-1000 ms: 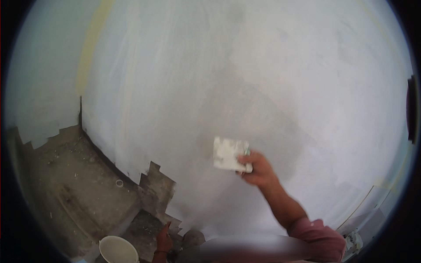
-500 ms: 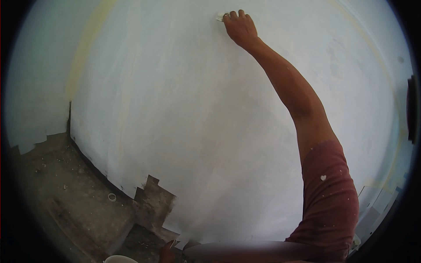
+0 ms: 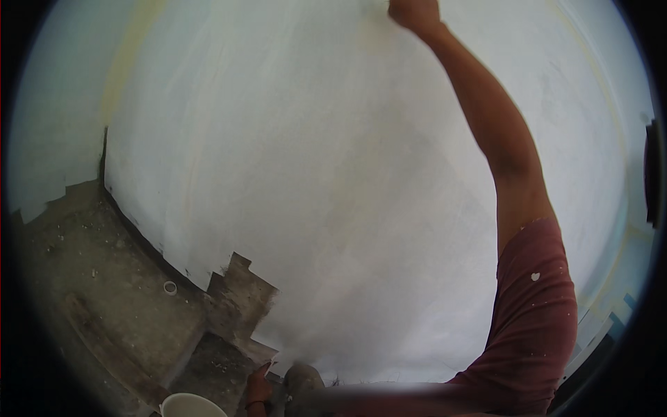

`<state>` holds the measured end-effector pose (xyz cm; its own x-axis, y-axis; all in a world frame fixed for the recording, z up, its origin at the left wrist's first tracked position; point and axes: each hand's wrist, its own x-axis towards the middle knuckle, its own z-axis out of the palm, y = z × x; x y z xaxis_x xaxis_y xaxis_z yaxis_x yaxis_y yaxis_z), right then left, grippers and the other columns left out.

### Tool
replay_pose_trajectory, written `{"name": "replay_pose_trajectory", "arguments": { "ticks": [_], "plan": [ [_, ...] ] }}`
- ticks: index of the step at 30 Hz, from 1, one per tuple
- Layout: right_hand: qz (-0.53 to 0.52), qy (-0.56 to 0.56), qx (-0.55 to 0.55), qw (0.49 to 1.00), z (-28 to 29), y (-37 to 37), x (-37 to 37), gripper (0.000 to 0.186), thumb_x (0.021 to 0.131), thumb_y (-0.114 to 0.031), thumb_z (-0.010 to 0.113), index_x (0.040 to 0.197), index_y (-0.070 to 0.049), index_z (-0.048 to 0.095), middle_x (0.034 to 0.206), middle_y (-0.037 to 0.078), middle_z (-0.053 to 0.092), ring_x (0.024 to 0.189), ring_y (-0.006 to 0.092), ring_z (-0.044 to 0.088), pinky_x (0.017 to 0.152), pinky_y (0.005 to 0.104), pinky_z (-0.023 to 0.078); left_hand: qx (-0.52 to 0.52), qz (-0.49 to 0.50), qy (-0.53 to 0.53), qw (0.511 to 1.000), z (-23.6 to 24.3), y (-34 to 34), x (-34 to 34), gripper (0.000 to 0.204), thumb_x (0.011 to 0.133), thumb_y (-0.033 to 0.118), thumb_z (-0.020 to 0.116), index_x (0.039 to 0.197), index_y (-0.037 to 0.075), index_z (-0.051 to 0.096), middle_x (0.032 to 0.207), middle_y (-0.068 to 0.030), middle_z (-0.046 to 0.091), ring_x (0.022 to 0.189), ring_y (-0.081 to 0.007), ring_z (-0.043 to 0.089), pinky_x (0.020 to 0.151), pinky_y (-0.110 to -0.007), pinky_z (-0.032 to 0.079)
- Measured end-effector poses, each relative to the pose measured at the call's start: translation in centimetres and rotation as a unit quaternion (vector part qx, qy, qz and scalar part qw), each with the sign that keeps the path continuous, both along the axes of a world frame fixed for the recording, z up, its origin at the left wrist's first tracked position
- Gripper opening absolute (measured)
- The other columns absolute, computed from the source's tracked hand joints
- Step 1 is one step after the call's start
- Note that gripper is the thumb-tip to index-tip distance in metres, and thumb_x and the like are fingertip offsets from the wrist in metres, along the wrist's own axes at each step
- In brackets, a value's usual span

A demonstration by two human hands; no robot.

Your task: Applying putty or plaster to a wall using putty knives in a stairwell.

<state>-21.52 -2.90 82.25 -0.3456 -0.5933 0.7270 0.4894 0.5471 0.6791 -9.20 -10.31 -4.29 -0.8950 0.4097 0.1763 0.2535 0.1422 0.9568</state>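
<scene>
Cut-off right hand (image 3: 415, 14), grip unclear

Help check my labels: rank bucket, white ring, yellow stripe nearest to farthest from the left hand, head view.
From the left hand:
1. Bucket: left, lower edge.
2. White ring: up-left, on floor.
3. Yellow stripe: upper left, on wall.

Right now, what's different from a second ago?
The right hand has gone up the wall, from around the middle of the picture to its top edge, and the arm is now stretched out. The pale scraper can't be made out now, so whether it was let go can't be told. The left hand stays low, near the bucket.
</scene>
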Motion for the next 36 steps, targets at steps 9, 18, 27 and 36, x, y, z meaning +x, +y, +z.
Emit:
{"name": "replay_pose_trajectory", "arguments": {
  "ticks": [9, 18, 27, 36],
  "plan": [
    [-0.079, -0.045, -0.100, 0.991, -1.5, -1.4, -1.8, 0.021, 0.076, -0.008, 0.055, 0.092, -0.003, 0.069, 0.099, 0.019, 0.068, 0.095, 0.0358, 0.065, 0.080, 0.0449, 0.054, -0.007, -0.010, -0.048, 0.999, -1.3, -0.3, 0.4, 0.054, 0.072, -0.004, 0.049, 0.122, 0.012, 0.063, 0.107, -0.0249, 0.063, 0.103, -0.0428, 0.060, 0.086, -0.045, 0.049],
    [0.025, -0.235, 0.027, 0.971, -23.7, 1.6, -2.7, 0.009, 0.073, -0.005, 0.057, 0.072, -0.001, 0.065, 0.088, 0.016, 0.065, 0.082, 0.0328, 0.064, 0.060, 0.0450, 0.054, -0.005, -0.025, -0.087, 0.996, 1.2, -0.8, 1.1, 0.055, 0.076, -0.007, 0.045, 0.125, 0.011, 0.061, 0.111, -0.0263, 0.062, 0.107, -0.0432, 0.058, 0.089, -0.043, 0.048],
    [0.069, -0.319, 0.078, 0.942, -44.2, 4.8, -0.4, 0.010, 0.069, -0.007, 0.059, 0.069, 0.002, 0.062, 0.087, 0.018, 0.059, 0.074, 0.0256, 0.057, 0.053, 0.0340, 0.050, 0.002, -0.017, -0.073, 0.997, 0.8, -0.7, 1.2, 0.054, 0.078, -0.008, 0.043, 0.126, 0.010, 0.060, 0.112, -0.0262, 0.062, 0.110, -0.0429, 0.057, 0.090, -0.040, 0.048],
    [0.075, -0.391, 0.179, 0.900, -54.1, 8.8, 4.2, 0.026, 0.071, -0.012, 0.060, 0.083, 0.010, 0.068, 0.104, 0.027, 0.062, 0.080, 0.0283, 0.056, 0.063, 0.0337, 0.048, 0.000, -0.053, -0.097, 0.994, 0.4, -0.5, 0.9, 0.054, 0.080, -0.010, 0.039, 0.128, 0.006, 0.058, 0.125, -0.0220, 0.059, 0.118, -0.0388, 0.054, 0.098, -0.039, 0.045]
  ]
}}
